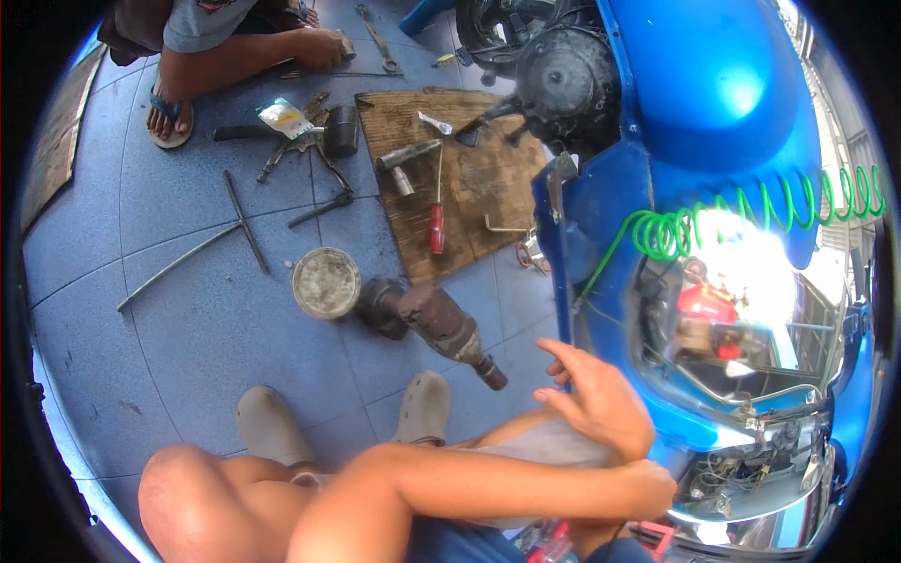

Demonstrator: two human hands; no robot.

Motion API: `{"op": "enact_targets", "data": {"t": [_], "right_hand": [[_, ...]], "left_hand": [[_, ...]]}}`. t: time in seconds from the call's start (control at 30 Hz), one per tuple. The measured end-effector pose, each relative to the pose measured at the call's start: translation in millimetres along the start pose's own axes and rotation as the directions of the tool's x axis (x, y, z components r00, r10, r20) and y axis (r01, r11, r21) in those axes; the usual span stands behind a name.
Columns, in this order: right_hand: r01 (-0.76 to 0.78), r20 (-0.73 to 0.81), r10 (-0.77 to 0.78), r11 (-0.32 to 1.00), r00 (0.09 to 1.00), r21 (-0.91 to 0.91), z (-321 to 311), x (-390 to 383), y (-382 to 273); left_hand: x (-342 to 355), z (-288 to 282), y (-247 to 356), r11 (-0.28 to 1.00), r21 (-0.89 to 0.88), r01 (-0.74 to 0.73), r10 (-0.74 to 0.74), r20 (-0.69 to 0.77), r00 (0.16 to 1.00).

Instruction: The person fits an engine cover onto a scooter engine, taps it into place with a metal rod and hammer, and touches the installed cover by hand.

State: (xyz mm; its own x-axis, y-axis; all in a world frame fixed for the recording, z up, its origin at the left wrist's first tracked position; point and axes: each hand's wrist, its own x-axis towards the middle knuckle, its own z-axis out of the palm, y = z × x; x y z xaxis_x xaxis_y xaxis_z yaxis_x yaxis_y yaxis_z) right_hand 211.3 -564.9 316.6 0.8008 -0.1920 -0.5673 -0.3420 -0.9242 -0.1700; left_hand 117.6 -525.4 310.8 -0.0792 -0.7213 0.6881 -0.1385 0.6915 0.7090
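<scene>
My right hand (605,399) is raised beside the blue scooter body (601,347), with fingers apart and nothing in them. My left forearm crosses low in front of me, and my left hand (649,490) is curled close under the right wrist. Its fingers are hidden, so what it holds, if anything, does not show. Grey fabric (563,445) lies between the two arms. Just left of the right hand, an impact wrench (441,324) with a socket at its tip rests on the tiles. A round, dirty-topped tin (326,283) is beside it.
A wooden board (394,122) bears a red-handled screwdriver (436,225), a socket tool (405,155) and a hex key (507,225). Left of it lie a mallet (340,131), pliers (305,145) and metal rods (246,220). A green coiled hose (666,233) crosses the scooter. Another person's hand (324,49) is at upper left.
</scene>
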Motion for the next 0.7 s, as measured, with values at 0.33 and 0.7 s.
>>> {"op": "enact_targets", "data": {"t": [0.33, 0.7], "right_hand": [[-0.029, 0.012, 0.029, 1.0, 1.0, 0.004, -0.5, 0.4, 0.4], [-0.032, -0.011, 0.032, 0.999, 0.999, -0.009, 0.1, -4.4, 0.7]], "left_hand": [[-1.3, 2.7, -2.4, 0.997, 0.06, -0.049, 0.049, -0.007, 0.999], [-1.3, 7.2, 0.1, 0.997, 0.053, -0.056, 0.058, -0.036, 0.998]]}}
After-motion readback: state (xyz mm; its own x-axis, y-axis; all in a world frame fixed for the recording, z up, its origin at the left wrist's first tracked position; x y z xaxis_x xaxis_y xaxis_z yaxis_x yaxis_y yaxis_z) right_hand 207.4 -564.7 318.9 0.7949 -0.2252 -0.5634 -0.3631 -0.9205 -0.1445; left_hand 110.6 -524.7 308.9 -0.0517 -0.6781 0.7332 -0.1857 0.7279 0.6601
